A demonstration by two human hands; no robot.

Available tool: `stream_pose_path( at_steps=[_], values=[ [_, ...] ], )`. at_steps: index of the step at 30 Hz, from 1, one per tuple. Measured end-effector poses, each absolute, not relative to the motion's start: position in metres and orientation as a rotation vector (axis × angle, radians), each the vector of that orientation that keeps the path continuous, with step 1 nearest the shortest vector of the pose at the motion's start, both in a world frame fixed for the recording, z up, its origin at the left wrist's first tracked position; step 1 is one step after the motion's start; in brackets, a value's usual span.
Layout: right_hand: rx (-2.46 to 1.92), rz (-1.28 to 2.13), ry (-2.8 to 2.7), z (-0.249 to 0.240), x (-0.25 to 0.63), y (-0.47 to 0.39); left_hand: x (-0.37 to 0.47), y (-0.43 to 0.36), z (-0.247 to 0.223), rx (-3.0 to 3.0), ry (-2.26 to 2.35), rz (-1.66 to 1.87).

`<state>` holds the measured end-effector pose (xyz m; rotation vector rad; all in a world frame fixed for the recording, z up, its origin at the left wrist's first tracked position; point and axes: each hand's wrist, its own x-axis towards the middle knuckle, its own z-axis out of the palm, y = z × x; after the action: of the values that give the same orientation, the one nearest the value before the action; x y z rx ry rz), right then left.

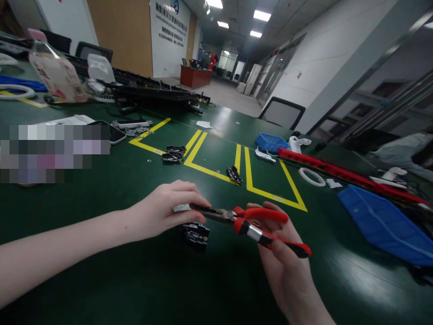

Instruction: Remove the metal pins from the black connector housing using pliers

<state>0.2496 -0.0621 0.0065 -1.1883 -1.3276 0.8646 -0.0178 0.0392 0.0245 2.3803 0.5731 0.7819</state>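
Observation:
A pair of long-nose pliers (233, 217) with red and black handles lies across both hands above the green table. My right hand (284, 257) holds the handles, which stand apart, from below with its thumb on the lower one. At the jaw tip, the thumb and fingers of my left hand (176, 205) are closed around the nose; whether a small piece is pinched there too is hidden. Just below the left fingertips sits a small black part (196, 234) with metal details. Farther off, similar black parts (173, 157) lie by the yellow tape, and another black part (234, 174) rests on a tape corner.
Yellow tape outlines (275, 197) mark the green table (135, 280). To the right are a blue bin (385, 225), a white ring (311, 177) and a long red strip (338, 174). A smaller blue tray (270, 142) stands behind. A phone (117, 134) and a bagged bottle (57, 72) are left.

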Motion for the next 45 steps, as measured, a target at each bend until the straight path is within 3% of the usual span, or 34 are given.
stream_pose_path(
  at_steps=[9, 16, 24, 45],
  values=[
    [-1.226, 0.884, -1.169, 0.02, 0.246, -0.065, -0.024, 0.045, -0.002, 2.527, 0.623, 0.277],
    [-1.243, 0.983, -0.71, 0.034, 0.223, -0.068, -0.021, 0.044, -0.004, 2.498, 0.621, 0.33],
    [-1.225, 0.97, -0.878, 0.029, 0.218, -0.074, -0.019, 0.04, 0.004, 2.238, 0.666, 0.299],
    [-1.229, 0.895, -0.873, 0.031, 0.206, -0.073, -0.018, 0.04, 0.003, 2.242, 0.611, 0.289]
  ],
)
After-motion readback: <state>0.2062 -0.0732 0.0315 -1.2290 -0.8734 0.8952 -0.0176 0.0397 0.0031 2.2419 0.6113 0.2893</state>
